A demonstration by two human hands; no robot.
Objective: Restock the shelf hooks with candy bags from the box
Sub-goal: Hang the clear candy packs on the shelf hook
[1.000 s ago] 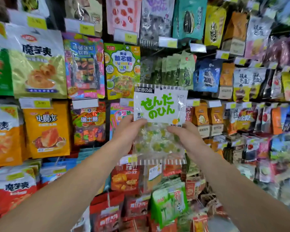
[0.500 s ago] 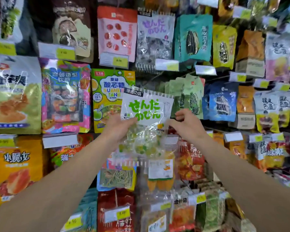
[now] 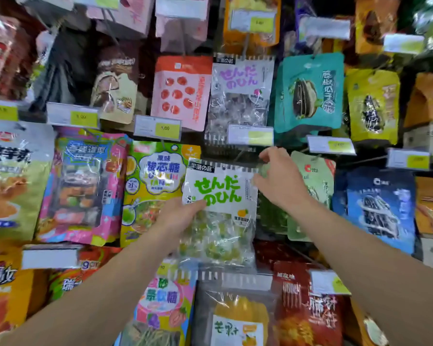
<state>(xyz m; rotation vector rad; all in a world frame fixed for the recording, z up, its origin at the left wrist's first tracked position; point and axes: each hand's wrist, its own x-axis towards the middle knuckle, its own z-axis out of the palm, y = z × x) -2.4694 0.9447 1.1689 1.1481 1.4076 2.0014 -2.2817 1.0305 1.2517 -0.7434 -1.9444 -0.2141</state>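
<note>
While two hands, left and right, grip it, one candy bag is raised.

You held a candy bag printed "せんだのひん" in green; the purple-lettered bag above it read the same, and a yellow price tag showed "5.00".
</note>
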